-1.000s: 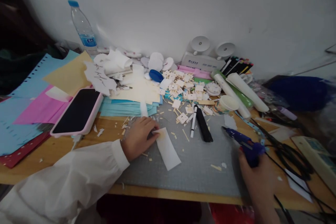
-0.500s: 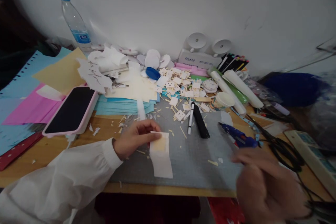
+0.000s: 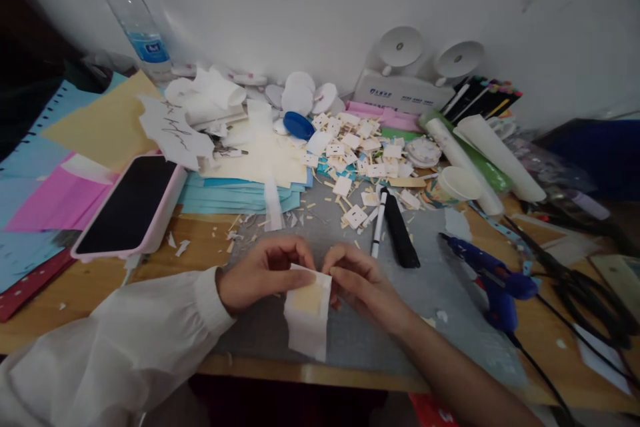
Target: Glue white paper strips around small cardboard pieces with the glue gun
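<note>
Left hand [image 3: 265, 273] and right hand [image 3: 365, 283] each kept a closed grip pinching the top of the paper strip [image 3: 306, 320]; the glue gun [image 3: 495, 280] lay right of the grip.

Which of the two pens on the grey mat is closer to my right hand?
The slim white pen; its lower tip almost reaches your right hand, while the thicker black marker lies farther right.

A phone [image 3: 127, 207], blue glue gun [image 3: 493, 277] and black scissors [image 3: 585, 293] lie on the table [image 3: 200, 247].

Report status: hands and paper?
Left hand, right hand pinch white paper strip at top. Strip above grey cutting mat. Blue glue gun lies apart, rightward.
</note>
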Action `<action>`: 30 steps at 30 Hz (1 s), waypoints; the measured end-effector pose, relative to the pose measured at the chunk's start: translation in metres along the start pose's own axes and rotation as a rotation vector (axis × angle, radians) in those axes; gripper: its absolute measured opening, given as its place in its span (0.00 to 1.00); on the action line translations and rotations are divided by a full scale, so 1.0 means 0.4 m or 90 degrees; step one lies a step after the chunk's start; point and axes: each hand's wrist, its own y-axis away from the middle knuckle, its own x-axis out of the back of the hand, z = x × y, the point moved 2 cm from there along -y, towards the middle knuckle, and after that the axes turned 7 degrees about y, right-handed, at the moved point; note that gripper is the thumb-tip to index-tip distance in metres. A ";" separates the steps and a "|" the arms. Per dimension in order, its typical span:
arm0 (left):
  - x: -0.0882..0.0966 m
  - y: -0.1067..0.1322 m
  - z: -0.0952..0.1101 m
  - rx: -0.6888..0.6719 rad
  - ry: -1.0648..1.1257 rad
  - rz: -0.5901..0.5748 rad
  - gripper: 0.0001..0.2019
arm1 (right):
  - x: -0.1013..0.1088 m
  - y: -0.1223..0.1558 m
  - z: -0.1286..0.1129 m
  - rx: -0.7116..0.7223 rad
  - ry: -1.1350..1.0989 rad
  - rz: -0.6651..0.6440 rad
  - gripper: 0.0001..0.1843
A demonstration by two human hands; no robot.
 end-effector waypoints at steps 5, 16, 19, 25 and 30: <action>-0.007 -0.004 -0.006 0.022 0.024 -0.027 0.10 | -0.006 0.003 -0.005 -0.034 -0.059 -0.038 0.10; -0.006 -0.002 -0.004 -0.017 -0.019 0.012 0.09 | -0.012 0.000 -0.006 -0.013 0.011 -0.025 0.12; -0.008 -0.002 -0.002 -0.029 -0.052 0.046 0.10 | -0.018 -0.004 -0.019 0.005 0.103 0.015 0.14; -0.013 -0.002 -0.004 -0.041 -0.059 0.098 0.10 | -0.019 -0.006 -0.016 0.025 0.230 0.072 0.15; -0.017 -0.006 -0.002 -0.040 -0.010 0.108 0.09 | -0.011 0.000 -0.003 0.077 0.322 0.077 0.16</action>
